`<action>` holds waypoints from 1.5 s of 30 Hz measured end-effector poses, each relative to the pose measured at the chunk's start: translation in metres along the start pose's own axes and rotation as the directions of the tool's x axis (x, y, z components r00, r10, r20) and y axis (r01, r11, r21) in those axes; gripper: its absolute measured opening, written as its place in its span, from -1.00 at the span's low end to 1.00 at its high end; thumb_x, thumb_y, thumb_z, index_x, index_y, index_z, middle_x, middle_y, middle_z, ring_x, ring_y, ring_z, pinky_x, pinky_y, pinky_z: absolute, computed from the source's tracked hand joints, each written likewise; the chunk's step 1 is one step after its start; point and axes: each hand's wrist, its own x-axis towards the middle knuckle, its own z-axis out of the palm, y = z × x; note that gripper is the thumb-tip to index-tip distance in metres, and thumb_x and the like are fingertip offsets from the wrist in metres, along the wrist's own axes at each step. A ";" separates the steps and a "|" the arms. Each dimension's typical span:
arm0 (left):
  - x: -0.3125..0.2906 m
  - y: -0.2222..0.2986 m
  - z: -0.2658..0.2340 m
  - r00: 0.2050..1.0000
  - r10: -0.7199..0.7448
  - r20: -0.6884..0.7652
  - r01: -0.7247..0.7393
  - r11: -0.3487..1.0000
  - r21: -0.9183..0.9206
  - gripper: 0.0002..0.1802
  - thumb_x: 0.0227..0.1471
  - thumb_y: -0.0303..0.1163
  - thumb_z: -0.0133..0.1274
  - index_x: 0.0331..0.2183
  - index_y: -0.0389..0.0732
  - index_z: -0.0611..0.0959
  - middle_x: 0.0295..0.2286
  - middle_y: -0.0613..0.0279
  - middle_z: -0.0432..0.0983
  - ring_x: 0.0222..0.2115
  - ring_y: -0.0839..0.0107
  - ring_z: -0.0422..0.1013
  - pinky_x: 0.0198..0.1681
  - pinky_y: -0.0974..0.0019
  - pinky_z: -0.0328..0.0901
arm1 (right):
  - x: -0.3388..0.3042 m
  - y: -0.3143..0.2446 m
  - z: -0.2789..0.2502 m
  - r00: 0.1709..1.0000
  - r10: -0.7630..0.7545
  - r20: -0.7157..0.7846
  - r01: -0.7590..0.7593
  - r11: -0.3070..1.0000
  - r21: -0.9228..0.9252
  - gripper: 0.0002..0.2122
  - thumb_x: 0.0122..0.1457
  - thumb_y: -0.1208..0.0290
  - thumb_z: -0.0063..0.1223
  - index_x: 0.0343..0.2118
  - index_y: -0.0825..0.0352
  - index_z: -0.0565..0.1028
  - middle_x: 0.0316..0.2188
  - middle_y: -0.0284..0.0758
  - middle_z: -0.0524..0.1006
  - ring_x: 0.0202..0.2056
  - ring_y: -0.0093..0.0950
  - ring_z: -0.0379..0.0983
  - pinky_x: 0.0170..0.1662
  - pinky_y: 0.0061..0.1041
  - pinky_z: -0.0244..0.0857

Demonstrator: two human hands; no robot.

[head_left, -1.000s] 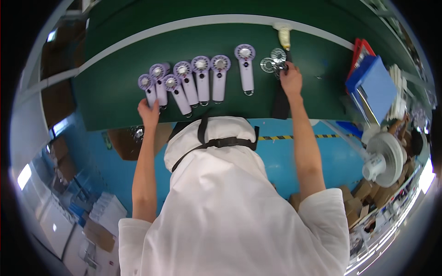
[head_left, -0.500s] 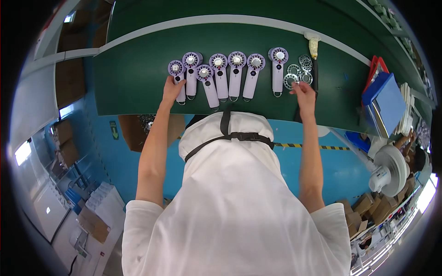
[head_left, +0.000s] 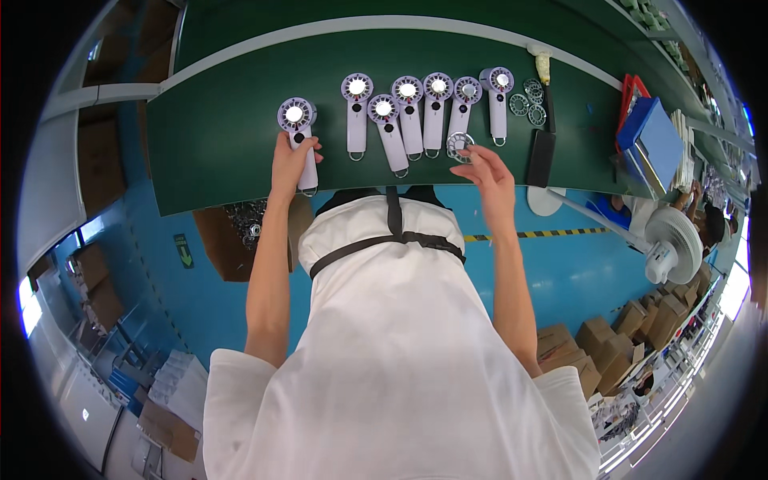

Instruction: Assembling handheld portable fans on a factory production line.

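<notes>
At the left of the green table my left hand [head_left: 290,164] is closed round the handle of a pale purple handheld fan [head_left: 296,114], its round head pointing away from me. My right hand [head_left: 491,178] pinches a thin, silvery round fan grille [head_left: 459,142] by its edge, held above the table just in front of the row. Several similar purple fans lie side by side there, among them one at the left [head_left: 357,116] and one at the right [head_left: 498,104]. Three more round grilles [head_left: 519,105] rest beside the right end of the row.
A black rectangular object [head_left: 541,158] and a pale-yellow-wrapped tool [head_left: 543,68] lie right of the grilles. Blue and red folders [head_left: 652,144] stand at the table's right end. Below the front edge sits an open cardboard box [head_left: 220,248]. A white pedestal fan [head_left: 674,244] stands at right.
My right hand has carried a grille away from the pile, leftward toward the row. My left hand has taken the leftmost fan apart from the others. The view has shifted slightly.
</notes>
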 end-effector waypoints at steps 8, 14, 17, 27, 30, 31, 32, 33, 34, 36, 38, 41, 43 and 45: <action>-0.081 0.085 0.000 0.973 -0.008 0.230 0.017 0.999 -0.036 -0.48 0.03 -0.30 0.24 -0.10 -0.34 0.36 -0.49 0.19 0.51 -0.59 0.50 0.46 -0.52 0.41 0.40 | -0.040 -0.032 0.088 0.996 -0.085 0.020 0.085 0.996 -0.018 -0.62 0.20 0.56 0.11 0.05 0.42 0.29 -0.30 -0.23 0.61 -0.41 -0.53 0.53 -0.30 -0.59 0.36; -0.110 0.109 -0.007 0.952 -0.035 0.303 0.031 0.999 0.017 -0.45 0.03 -0.20 0.26 -0.12 -0.34 0.38 -0.51 0.22 0.51 -0.59 0.53 0.45 -0.53 0.42 0.37 | -0.059 -0.056 0.124 0.995 -0.093 0.045 0.098 0.985 -0.144 -0.78 0.19 0.52 0.15 -0.13 0.43 0.44 -0.30 -0.25 0.62 -0.43 -0.59 0.47 -0.29 -0.62 0.33; -0.117 0.114 -0.014 0.951 -0.033 0.307 0.030 0.999 0.014 -0.42 0.02 -0.16 0.27 -0.11 -0.34 0.39 -0.50 0.22 0.52 -0.58 0.52 0.46 -0.51 0.42 0.38 | -0.063 -0.061 0.134 0.992 -0.089 0.088 0.099 0.988 -0.120 -0.81 0.19 0.52 0.15 -0.17 0.47 0.49 -0.33 -0.29 0.61 -0.39 -0.61 0.46 -0.28 -0.61 0.34; -0.127 0.115 -0.027 0.956 0.021 0.294 -0.027 0.999 0.018 -0.35 0.03 -0.05 0.24 -0.08 -0.35 0.38 -0.46 0.19 0.54 -0.55 0.53 0.47 -0.45 0.42 0.38 | -0.066 -0.078 0.151 0.947 0.072 0.312 -0.013 0.982 -0.190 -0.84 0.25 0.45 0.07 -0.19 0.41 0.57 -0.53 -0.47 0.47 -0.39 -0.70 0.38 -0.41 -0.67 0.28; -0.126 0.118 -0.029 0.945 -0.031 0.325 0.021 0.999 0.035 -0.34 0.04 -0.04 0.23 -0.08 -0.37 0.38 -0.44 0.16 0.54 -0.54 0.51 0.48 -0.44 0.41 0.38 | -0.066 -0.090 0.161 0.959 0.063 0.277 0.036 0.940 -0.338 -0.78 0.28 0.44 0.03 -0.09 0.42 0.52 -0.52 -0.47 0.43 -0.39 -0.69 0.37 -0.47 -0.67 0.28; -0.126 0.117 -0.029 0.945 -0.031 0.324 0.022 0.999 0.032 -0.34 0.04 -0.04 0.23 -0.08 -0.37 0.38 -0.44 0.16 0.54 -0.54 0.51 0.48 -0.44 0.41 0.38 | -0.067 -0.094 0.165 0.958 0.063 0.278 0.037 0.939 -0.341 -0.78 0.28 0.44 0.03 -0.09 0.42 0.52 -0.52 -0.47 0.43 -0.39 -0.69 0.37 -0.47 -0.67 0.28; -0.126 0.117 -0.028 0.949 0.009 0.314 -0.023 0.999 0.040 -0.33 0.04 -0.03 0.23 -0.08 -0.38 0.37 -0.43 0.14 0.54 -0.53 0.50 0.48 -0.44 0.41 0.39 | -0.068 -0.099 0.168 0.956 0.053 0.290 0.063 0.924 -0.377 -0.79 0.27 0.46 0.04 -0.08 0.42 0.50 -0.49 -0.45 0.42 -0.39 -0.69 0.38 -0.44 -0.68 0.30; -0.127 0.117 -0.027 0.952 0.049 0.303 -0.067 0.997 0.049 -0.32 0.03 -0.02 0.24 -0.08 -0.39 0.37 -0.42 0.12 0.55 -0.53 0.49 0.49 -0.43 0.40 0.39 | -0.068 -0.101 0.170 0.953 0.043 0.301 0.089 0.907 -0.412 -0.79 0.27 0.48 0.05 -0.07 0.41 0.48 -0.46 -0.44 0.42 -0.38 -0.69 0.38 -0.41 -0.68 0.31; -0.126 0.117 -0.027 0.952 0.049 0.302 -0.066 0.997 0.046 -0.32 0.03 -0.02 0.24 -0.08 -0.39 0.37 -0.42 0.12 0.55 -0.53 0.49 0.49 -0.43 0.40 0.39 | -0.068 -0.101 0.169 0.952 0.044 0.303 0.090 0.905 -0.415 -0.79 0.27 0.48 0.05 -0.07 0.41 0.48 -0.46 -0.44 0.42 -0.38 -0.69 0.38 -0.41 -0.68 0.31; -0.126 0.119 -0.028 0.947 0.063 0.313 -0.080 0.996 0.041 -0.29 0.01 -0.02 0.25 -0.07 -0.40 0.37 -0.41 0.10 0.55 -0.51 0.46 0.50 -0.42 0.40 0.39 | -0.064 -0.102 0.169 0.900 -0.132 0.415 0.319 0.848 -0.422 -0.80 0.23 0.56 0.08 -0.09 0.40 0.45 -0.40 -0.42 0.44 -0.38 -0.69 0.37 -0.36 -0.69 0.31; -0.128 0.126 -0.028 0.940 0.048 0.338 -0.073 0.995 0.063 -0.26 -0.01 -0.01 0.28 -0.07 -0.41 0.37 -0.40 0.09 0.55 -0.50 0.46 0.50 -0.42 0.40 0.39 | -0.060 -0.108 0.172 0.905 -0.173 0.388 0.343 0.837 -0.428 -0.83 0.19 0.62 0.12 -0.17 0.41 0.45 -0.42 -0.43 0.45 -0.41 -0.69 0.35 -0.33 -0.70 0.30; -0.128 0.131 -0.027 0.922 0.024 0.387 -0.063 0.994 0.087 -0.21 -0.07 0.00 0.32 -0.06 -0.42 0.37 -0.38 0.07 0.55 -0.48 0.46 0.49 -0.41 0.39 0.39 | -0.050 -0.121 0.173 0.868 -0.186 0.461 0.434 0.737 -0.518 -0.87 0.16 0.56 0.17 -0.23 0.40 0.53 -0.49 -0.43 0.48 -0.50 -0.70 0.29 -0.41 -0.68 0.22; -0.129 0.132 -0.025 0.909 0.018 0.416 -0.058 0.995 0.085 -0.19 -0.10 0.00 0.34 -0.06 -0.43 0.37 -0.37 0.06 0.55 -0.47 0.46 0.49 -0.42 0.39 0.39 | -0.044 -0.128 0.174 0.834 -0.217 0.508 0.506 0.668 -0.546 -0.87 0.14 0.54 0.18 -0.25 0.40 0.54 -0.50 -0.42 0.48 -0.52 -0.68 0.27 -0.44 -0.67 0.20; -0.130 0.132 -0.022 0.887 0.022 0.462 -0.073 0.993 0.092 -0.16 -0.14 -0.01 0.36 -0.06 -0.44 0.37 -0.33 0.02 0.55 -0.40 0.43 0.50 -0.34 0.37 0.39 | -0.039 -0.131 0.175 0.797 -0.240 0.554 0.573 0.591 -0.568 -0.87 0.12 0.53 0.19 -0.28 0.40 0.55 -0.51 -0.41 0.48 -0.55 -0.67 0.24 -0.46 -0.65 0.17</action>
